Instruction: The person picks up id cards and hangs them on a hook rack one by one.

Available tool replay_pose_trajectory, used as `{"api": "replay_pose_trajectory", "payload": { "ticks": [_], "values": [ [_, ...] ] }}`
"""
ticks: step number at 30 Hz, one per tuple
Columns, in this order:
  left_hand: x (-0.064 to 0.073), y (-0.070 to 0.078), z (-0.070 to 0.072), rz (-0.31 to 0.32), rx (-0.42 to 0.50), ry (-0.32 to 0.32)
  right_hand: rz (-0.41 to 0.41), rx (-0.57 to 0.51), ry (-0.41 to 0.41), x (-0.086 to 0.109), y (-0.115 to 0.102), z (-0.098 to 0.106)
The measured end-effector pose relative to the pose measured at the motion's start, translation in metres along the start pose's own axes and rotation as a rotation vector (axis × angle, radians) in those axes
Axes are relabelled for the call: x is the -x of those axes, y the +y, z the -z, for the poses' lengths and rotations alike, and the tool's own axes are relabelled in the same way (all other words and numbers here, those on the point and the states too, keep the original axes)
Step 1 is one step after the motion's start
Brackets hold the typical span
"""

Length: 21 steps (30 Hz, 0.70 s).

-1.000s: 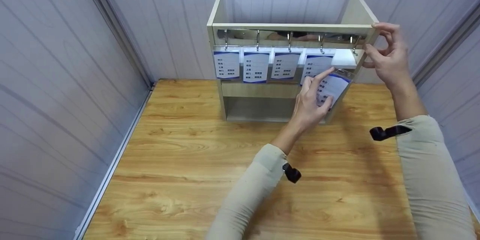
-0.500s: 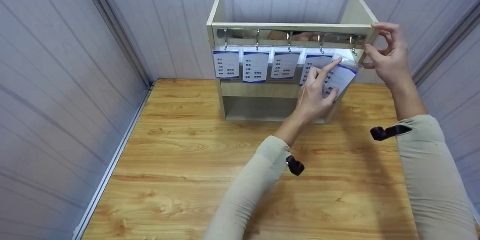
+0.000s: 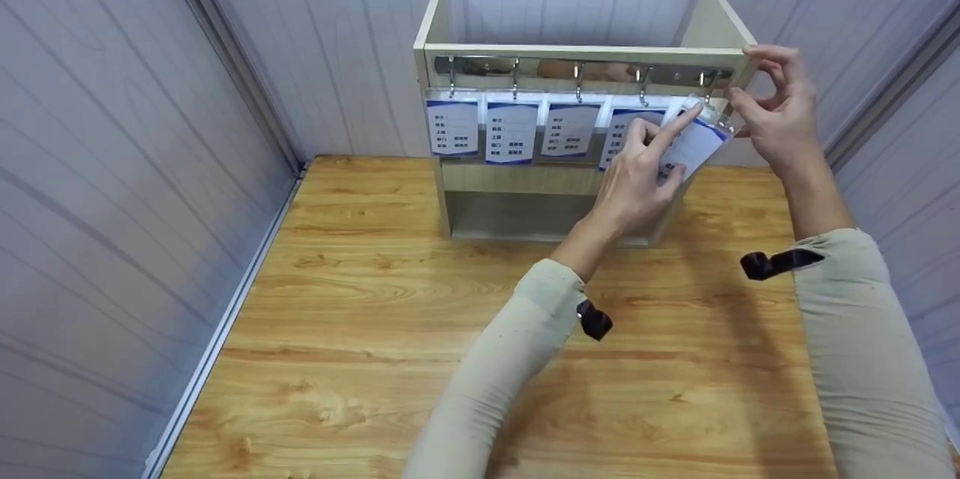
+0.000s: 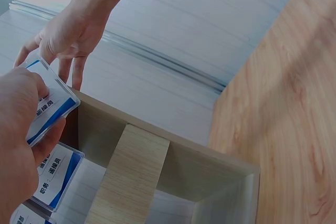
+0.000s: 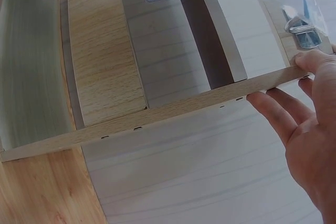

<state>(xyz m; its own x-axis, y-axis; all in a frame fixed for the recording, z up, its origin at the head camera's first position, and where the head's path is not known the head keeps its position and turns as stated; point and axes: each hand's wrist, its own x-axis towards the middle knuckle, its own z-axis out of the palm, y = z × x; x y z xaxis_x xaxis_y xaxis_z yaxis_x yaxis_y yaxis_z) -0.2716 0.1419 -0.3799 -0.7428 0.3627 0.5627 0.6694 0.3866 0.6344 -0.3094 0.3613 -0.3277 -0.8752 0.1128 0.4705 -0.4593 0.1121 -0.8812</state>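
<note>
My left hand (image 3: 634, 179) pinches a clear-sleeved ID badge (image 3: 699, 145), white with blue bands. The badge is tilted, its top edge right at the rightmost hook (image 3: 707, 89), and my index finger lies along its upper part. In the left wrist view, fingers and thumb span the badge (image 4: 52, 100) across its sides. My right hand (image 3: 784, 115) grips the right side panel (image 5: 194, 100) of a pale wooden rack (image 3: 585, 52). Its thumb touches the front edge near the metal hook (image 5: 307, 36), with the other fingers behind the panel.
Several similar badges (image 3: 512, 136) hang in a row from the other hooks (image 3: 578, 82), close to my left hand's left side. The rack stands on a wood-grain table (image 3: 360, 329) against a pale panelled wall (image 3: 337, 37), with further walls at both sides.
My left hand has raised the badge up and to the right, from below the rightmost hook to the hook's tip. The right hand has stayed on the rack's side.
</note>
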Motion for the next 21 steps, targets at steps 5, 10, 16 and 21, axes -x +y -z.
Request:
{"api": "replay_pose_trajectory", "payload": {
  "ticks": [5, 10, 16, 21],
  "values": [
    [-0.006, -0.001, 0.001, 0.019, -0.048, -0.021, -0.014, -0.010, 0.001, 0.001, -0.001, 0.000],
    [-0.009, -0.002, 0.001, 0.034, -0.080, -0.034, -0.019, 0.022, 0.007, 0.002, -0.003, -0.001],
    [-0.013, 0.001, -0.001, 0.067, -0.116, -0.041, -0.020, 0.037, 0.004, 0.002, -0.004, -0.001],
    [-0.015, 0.005, -0.003, 0.110, -0.163, -0.030, -0.023, 0.041, 0.004, 0.002, -0.004, -0.001]
  ]
}}
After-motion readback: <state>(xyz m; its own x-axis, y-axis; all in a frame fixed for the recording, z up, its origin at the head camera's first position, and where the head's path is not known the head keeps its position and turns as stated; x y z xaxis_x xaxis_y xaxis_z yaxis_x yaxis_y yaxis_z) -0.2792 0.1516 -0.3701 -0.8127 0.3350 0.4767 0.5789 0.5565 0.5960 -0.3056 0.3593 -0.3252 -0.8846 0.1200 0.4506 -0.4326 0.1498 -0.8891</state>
